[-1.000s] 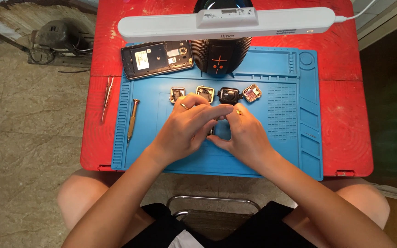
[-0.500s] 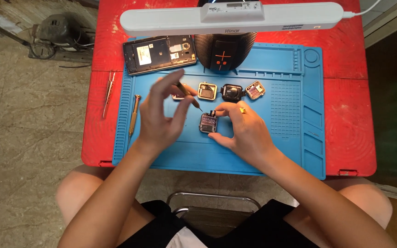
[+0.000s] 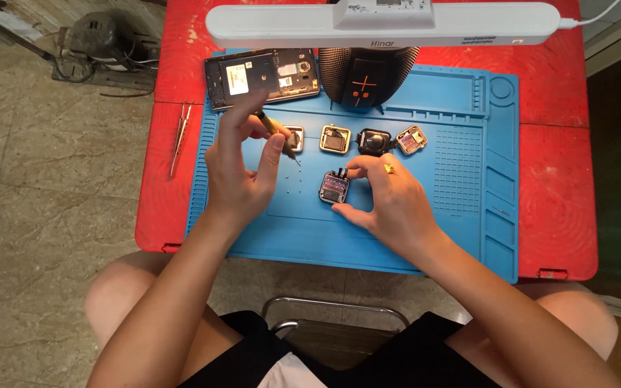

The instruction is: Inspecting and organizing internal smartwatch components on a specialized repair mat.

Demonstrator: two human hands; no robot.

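Watch body (image 3: 334, 187) lies pinched flat on the blue mat (image 3: 468, 215) by the right hand (image 3: 389, 205), just right of the left hand (image 3: 242, 169) gripping a raised screwdriver (image 3: 276, 131).

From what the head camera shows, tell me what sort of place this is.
Probably a small electronics repair bench: a blue silicone work mat on a red table, an opened black phone, and small square watch bodies in a row.
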